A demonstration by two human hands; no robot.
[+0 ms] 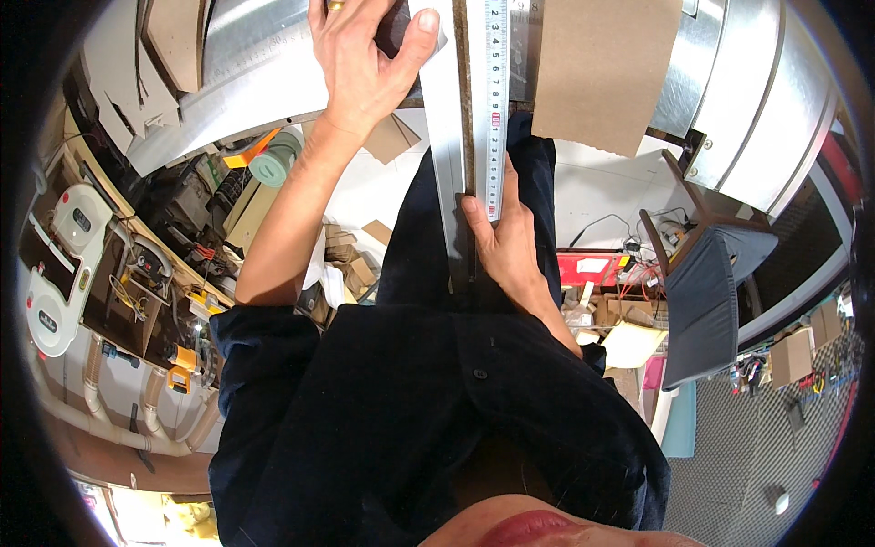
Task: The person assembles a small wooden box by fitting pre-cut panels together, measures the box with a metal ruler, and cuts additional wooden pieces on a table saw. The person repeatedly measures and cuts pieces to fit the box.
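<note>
A long pale, flat-sided bar (441, 109) runs from the top edge down toward my chest. Beside it lies a narrow dark-brown edge (466, 100), and right of that a white ruler (492, 87) with black and red markings. My left hand (363, 77) is at the top with thumb spread wide, its thumb tip against the bar's left side. Some of its fingertips are cut off by the picture's edge. Lower down, my right hand (512, 251) grips the ruler near its lower end, thumb over the dark edge and fingers on the right side.
A brown board (602, 68) overhangs the metal worktop's (255, 64) front edge on the right. Cut board pieces (173, 41) lie at left. A dark-covered chair (706, 301) stands to the right. Offcuts (346, 260) and cables (629, 239) are below; a white dust-extraction unit (68, 264) is far left.
</note>
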